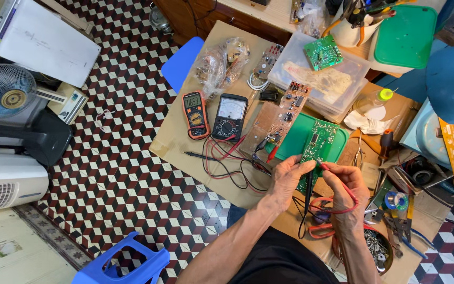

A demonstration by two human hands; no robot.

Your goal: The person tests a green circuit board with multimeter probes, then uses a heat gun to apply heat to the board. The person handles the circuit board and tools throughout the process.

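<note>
Head view looks down on a cluttered bench [185, 142] covered in brown paper, set over a floor [132, 173] of dark red, black and white tiles. Left hand [288, 176] has its fingers [305, 164] closed around a black test probe [309, 186], its tip set against the lower end of a green circuit board [317, 144]. Right hand [347, 184] has its fingers curled shut around a red test probe [326, 167], the tip close to the same end of the board, and a red lead [342, 209] loops under the wrist. That board lies tilted on a green tray [295, 142], just in front of both hands. Beside it to the left lies a long brown circuit board [285, 113]. Farther left stand two meters side by side: an orange-edged digital multimeter [195, 113] and a black analog multimeter [229, 117], with red and black wires [227, 163] trailing from them across the paper. Behind them sits a clear plastic box [332, 84] with a smaller green board [322, 52] on top. A metal bowl of screws [377, 250] sits near the right forearm, and a blue stool [124, 265] stands on the floor.
</note>
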